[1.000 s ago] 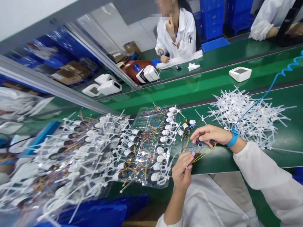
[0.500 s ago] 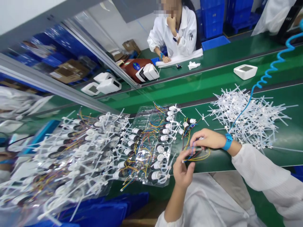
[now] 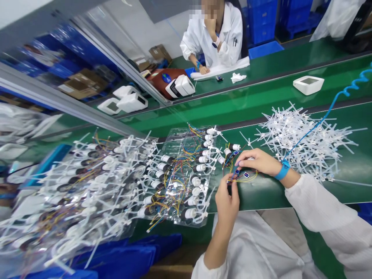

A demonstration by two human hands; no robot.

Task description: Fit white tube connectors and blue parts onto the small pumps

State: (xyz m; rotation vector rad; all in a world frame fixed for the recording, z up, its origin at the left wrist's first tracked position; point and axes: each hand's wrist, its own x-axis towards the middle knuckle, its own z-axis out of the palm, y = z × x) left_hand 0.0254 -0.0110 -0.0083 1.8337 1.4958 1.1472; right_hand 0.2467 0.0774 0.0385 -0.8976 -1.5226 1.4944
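Observation:
My left hand (image 3: 227, 199) pinches thin coloured wires (image 3: 243, 180) near the front of the green bench. Just beyond it, my right hand (image 3: 259, 162) has its fingers closed on the same wires, close to a small blue part (image 3: 237, 172). Below the right palm sits another small blue part (image 3: 246, 175), with yellow wire curving around it. Behind the fingers lie small white-and-black cylinders (image 3: 234, 147) with wires and one more blue piece (image 3: 235, 153). What exactly sits between the right fingertips is partly hidden.
Clear plastic trays (image 3: 177, 186) of white-and-black cylinders with tubes and wires fill the left. A heap of white T-shaped tubing (image 3: 308, 143) lies right, crossed by a blue coiled cord (image 3: 331, 112). A white device (image 3: 308, 84) stands behind. Across the bench sits a person (image 3: 215, 37).
My left hand has moved up closer to my right hand, its thumb now against the fingers. My right hand has risen slightly, and a blue part beneath it has come into view.

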